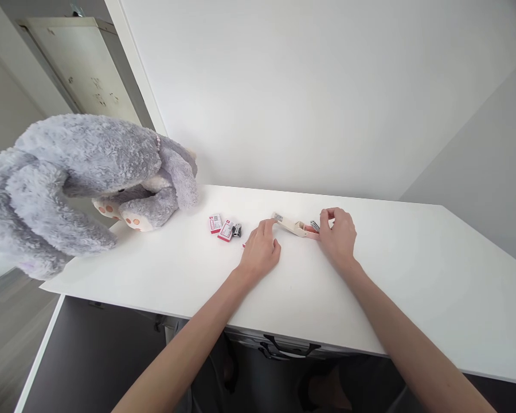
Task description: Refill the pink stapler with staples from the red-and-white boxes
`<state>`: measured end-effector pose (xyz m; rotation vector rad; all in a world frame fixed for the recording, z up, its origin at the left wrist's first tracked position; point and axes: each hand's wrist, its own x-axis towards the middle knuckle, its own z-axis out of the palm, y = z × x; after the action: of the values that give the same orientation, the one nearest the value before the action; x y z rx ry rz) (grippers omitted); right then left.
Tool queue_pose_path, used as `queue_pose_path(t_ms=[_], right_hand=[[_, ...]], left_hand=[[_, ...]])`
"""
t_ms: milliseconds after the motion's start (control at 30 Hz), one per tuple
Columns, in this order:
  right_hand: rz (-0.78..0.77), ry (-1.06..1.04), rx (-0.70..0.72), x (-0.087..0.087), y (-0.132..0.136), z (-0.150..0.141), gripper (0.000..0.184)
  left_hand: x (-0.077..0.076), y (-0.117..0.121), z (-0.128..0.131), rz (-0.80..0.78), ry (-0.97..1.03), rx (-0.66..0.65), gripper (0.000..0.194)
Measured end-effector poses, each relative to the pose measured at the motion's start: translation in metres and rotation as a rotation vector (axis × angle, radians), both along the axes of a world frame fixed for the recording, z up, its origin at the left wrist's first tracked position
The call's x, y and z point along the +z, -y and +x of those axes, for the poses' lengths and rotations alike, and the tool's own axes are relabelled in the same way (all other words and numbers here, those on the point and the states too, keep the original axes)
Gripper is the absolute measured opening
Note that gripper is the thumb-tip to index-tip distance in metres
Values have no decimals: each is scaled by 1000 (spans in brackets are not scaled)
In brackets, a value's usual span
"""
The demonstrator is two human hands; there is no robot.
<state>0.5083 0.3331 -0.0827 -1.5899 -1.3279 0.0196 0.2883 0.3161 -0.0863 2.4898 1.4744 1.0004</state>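
Observation:
A cream and pink stapler lies on the white table, swung wide open. My left hand is beside its left end, palm down with fingers stretched out, fingertips close to or touching that end. A small red bit of something peeks out at the left edge of this hand; the rest is hidden. My right hand is at the stapler's other end, fingers curled and pinched by the raised metal staple rail. The fingertips cover part of that end, so a small staple strip between them cannot be made out.
Two small red and white boxes lie left of my left hand, with a small black and silver object against one. A large grey plush toy occupies the table's left end. A white wall rises behind the table.

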Motion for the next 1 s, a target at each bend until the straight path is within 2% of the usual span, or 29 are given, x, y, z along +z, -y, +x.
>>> queue_pose_path(t_ms=[100, 200, 300, 400, 567, 767, 1000], right_hand=[[167, 112, 104, 4, 5, -12, 16], [305, 191, 202, 7, 9, -23, 12], [348, 219, 264, 9, 12, -28, 11], [317, 208, 300, 11, 14, -31, 12], [210, 133, 369, 12, 20, -36, 18], [-29, -45, 558, 12, 29, -45, 22], [-125, -195, 656, 18, 31, -46, 29]], left_hand=[[1, -1, 1, 60, -22, 25, 52], [0, -3, 2, 98, -54, 160, 50], [-2, -5, 2, 99, -86, 266, 49], [-5, -5, 2, 102, -115, 282, 41], [-6, -6, 1, 103, -109, 211, 35], [6, -2, 5, 187, 127, -3, 32], [9, 0, 6, 264, 247, -178, 35]])
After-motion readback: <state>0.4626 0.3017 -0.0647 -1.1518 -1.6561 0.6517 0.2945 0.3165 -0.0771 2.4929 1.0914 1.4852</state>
